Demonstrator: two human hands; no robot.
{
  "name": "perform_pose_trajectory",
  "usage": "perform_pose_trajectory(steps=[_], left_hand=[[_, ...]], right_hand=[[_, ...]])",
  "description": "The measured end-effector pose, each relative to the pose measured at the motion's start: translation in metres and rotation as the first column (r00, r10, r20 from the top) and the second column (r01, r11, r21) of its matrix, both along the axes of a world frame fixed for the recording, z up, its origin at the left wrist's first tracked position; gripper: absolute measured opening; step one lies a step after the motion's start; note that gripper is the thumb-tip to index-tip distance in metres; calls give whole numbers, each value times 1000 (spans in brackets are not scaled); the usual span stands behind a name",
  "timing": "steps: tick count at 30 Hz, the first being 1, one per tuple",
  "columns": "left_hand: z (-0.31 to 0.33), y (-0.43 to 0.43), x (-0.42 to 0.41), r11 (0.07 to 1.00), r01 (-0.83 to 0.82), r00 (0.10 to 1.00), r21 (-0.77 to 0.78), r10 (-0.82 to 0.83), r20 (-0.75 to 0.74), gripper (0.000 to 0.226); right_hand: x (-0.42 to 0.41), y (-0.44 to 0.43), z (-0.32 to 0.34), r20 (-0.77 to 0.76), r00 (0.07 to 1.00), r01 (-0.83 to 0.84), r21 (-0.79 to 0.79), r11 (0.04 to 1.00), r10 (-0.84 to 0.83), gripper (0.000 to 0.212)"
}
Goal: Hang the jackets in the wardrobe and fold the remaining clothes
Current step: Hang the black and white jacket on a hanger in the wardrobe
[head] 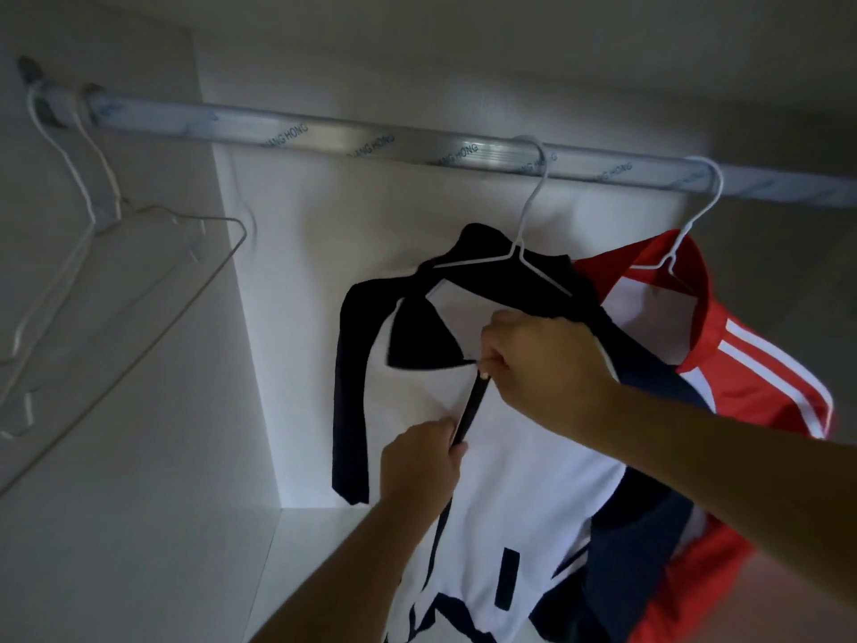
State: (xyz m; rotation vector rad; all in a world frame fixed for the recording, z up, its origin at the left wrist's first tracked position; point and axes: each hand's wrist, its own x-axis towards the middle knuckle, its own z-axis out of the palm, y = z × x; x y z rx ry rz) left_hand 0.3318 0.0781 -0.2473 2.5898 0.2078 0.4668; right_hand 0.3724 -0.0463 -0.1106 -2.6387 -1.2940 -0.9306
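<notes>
- Now, the step in hand looks like zipping up the navy-and-white jacket, which already hangs on a white wire hanger from the rail above both my hands.
- My right hand has its fingers curled and pinched at the top end of the dark zip. I take it the slider sits between thumb and forefinger, though the pull itself is too small to make out.
- My left hand, below the right and a little nearer me, grips the lower stretch of the zip, fingers wrapped round the fabric edge.
- To do this well I should pull down with the left so the zip runs straight and taut. The right should draw straight up along it towards the collar, not outward, so the hanger is not dragged along the rail or tipped.
- A navy flap folded back just left of my right hand could snag, so I would want it clear of the teeth.
- The jacket's body hangs under and between my hands. Its collar sits just above the right hand, and one navy sleeve hangs to the left of my left hand.
- A red jacket with white stripes hangs just beyond my right wrist, touching the navy one.
- Empty wire hangers are well off to the left of my left hand.
</notes>
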Motion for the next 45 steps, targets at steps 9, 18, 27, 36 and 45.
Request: perform_pose_trajectory(steps=[9,18,27,36,45], left_hand=[[-11,17,3,995,-6,989,104,21,-145,24],[74,8,1,959,106,932,-263,-4,361,10],[177,-47,60,834,72,993,-548,-114,-43,28],[181,-59,69,911,40,998,-411,-55,-23,26],[185,-74,61,997,66,988,-40,-71,-138,33]], right_hand=[[11,-1,49,105,989,-119,139,983,105,21],[12,-50,43,-239,964,1,442,897,116,34],[-6,-120,-13,-742,555,362,-192,912,-376,9],[-31,-135,16,-160,826,487,-281,827,-541,27],[-47,-121,-11,-58,940,312,-251,916,-336,32]])
